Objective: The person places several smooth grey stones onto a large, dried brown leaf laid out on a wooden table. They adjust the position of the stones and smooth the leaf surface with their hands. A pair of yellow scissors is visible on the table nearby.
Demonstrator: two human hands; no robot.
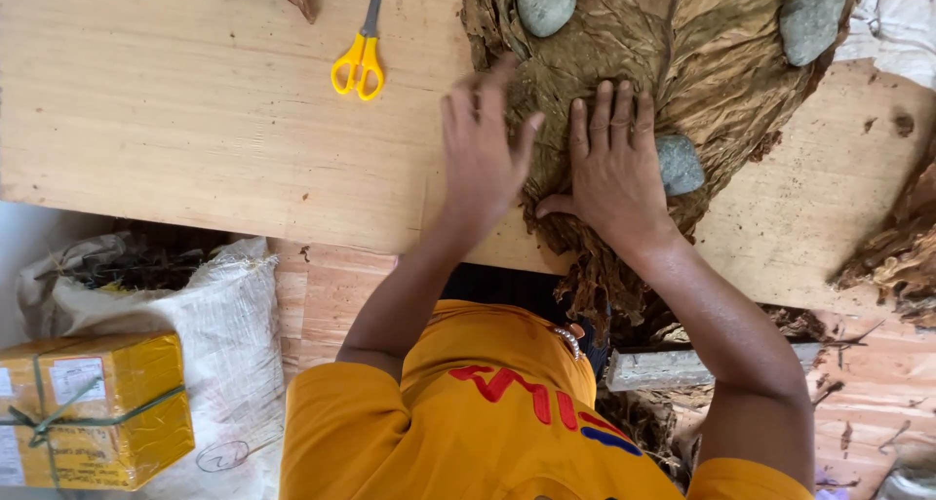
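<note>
Brown dried leaves lie spread in a stack on the far right part of the wooden board, with the near edge of the stack hanging over the board's near side. Three grey stones weigh them down: one far left, one far right, one just beside the right hand. Both hands press flat on the near part of the top leaf, fingers spread, clamped on nothing; the left hand sits at the leaf's left edge, half on bare wood, and the right hand lies fully on the leaf. The step looks like smoothing the leaf flat. Any further stroke calls for light, even pressure outward, since a dry leaf tears easily. Yellow scissors rest untouched, well to the left.
</note>
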